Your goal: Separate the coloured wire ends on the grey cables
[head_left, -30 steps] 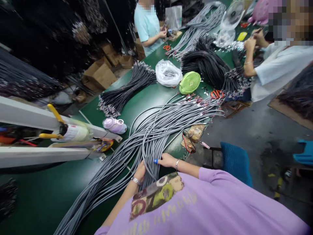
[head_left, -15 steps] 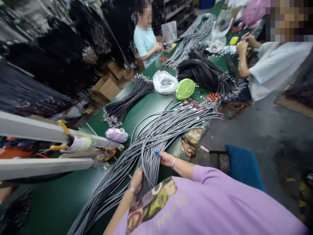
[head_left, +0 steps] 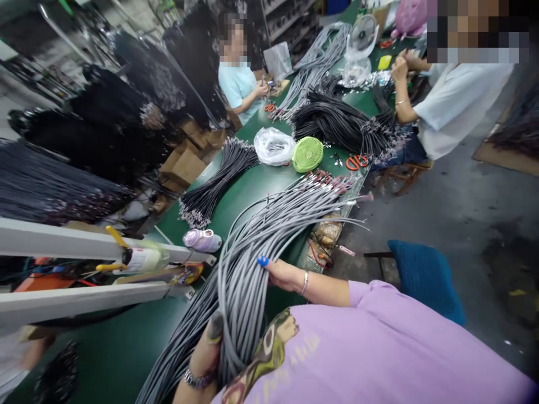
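Note:
A big bundle of long grey cables (head_left: 246, 280) lies across the green table and curves down toward my body. My right hand (head_left: 284, 275), with blue covers on its fingertips and a bracelet at the wrist, grips the bundle's right side, thumb on top. Lower down, my left hand (head_left: 207, 349) wraps round the bundle's left edge; a dark cover is on its thumb and a metal watch on its wrist. Its other fingers are hidden behind the cables. The reddish stripped cable ends (head_left: 332, 182) fan out at the far right table edge.
Beyond the bundle are a green fan (head_left: 307, 154), a white plastic bag (head_left: 274, 147), orange scissors (head_left: 357, 163) and black cable bundles (head_left: 219, 182). A purple bottle (head_left: 202, 240) stands by the white posts (head_left: 84, 242) at left. Two co-workers sit farther off; a blue chair (head_left: 425, 280) is at right.
My left hand has moved down and left, nearer my body. The grey cables between my hands now bow in a thicker, tighter curve. The view has shifted slightly.

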`<action>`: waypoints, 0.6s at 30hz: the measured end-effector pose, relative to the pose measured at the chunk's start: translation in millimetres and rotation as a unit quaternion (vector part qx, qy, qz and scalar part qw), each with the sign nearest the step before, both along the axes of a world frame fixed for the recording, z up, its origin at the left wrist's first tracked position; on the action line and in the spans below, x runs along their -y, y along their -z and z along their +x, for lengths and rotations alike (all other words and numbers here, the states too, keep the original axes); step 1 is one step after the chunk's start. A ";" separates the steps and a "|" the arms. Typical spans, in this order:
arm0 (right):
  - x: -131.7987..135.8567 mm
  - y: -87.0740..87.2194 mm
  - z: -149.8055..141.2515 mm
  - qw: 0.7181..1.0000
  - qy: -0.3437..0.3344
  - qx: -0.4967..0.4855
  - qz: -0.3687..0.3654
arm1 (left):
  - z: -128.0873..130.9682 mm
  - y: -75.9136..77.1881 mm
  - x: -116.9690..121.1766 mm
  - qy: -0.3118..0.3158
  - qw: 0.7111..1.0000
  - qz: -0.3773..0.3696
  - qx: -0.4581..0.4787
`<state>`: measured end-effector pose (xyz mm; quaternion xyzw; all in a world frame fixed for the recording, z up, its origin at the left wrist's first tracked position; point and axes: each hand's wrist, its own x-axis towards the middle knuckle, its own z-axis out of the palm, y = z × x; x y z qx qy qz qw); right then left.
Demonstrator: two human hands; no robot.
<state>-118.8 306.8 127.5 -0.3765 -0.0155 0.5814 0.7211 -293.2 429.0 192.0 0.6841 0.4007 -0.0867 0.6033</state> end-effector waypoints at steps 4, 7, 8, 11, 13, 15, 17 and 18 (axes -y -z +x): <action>29.1 20.9 2.2 0.998 0.023 -0.062 -0.019 | 10.3 4.1 0.6 -0.017 0.998 0.055 -0.009; 49.1 25.9 8.4 0.993 -0.058 -0.099 0.006 | 14.8 -4.4 4.4 0.035 0.998 0.043 0.025; 51.7 26.7 9.7 0.987 -0.102 -0.120 0.027 | 16.9 -8.4 7.4 0.053 0.997 0.040 0.039; 43.6 26.5 9.2 0.971 -0.165 -0.164 0.058 | 25.3 -20.6 19.2 0.087 0.992 0.049 0.074; 29.6 23.3 7.1 0.973 -0.149 -0.170 0.043 | 30.1 -27.3 26.7 0.088 0.991 0.065 0.082; 15.6 18.0 6.4 0.977 -0.137 -0.162 0.032 | 32.4 -32.4 32.4 0.086 0.989 0.083 0.088; 5.9 11.0 8.9 0.982 -0.131 -0.128 0.038 | 31.4 -36.8 36.2 0.095 0.985 0.101 0.099; 3.2 6.8 11.4 0.986 -0.127 -0.099 0.045 | 29.3 -39.2 37.5 0.101 0.983 0.109 0.104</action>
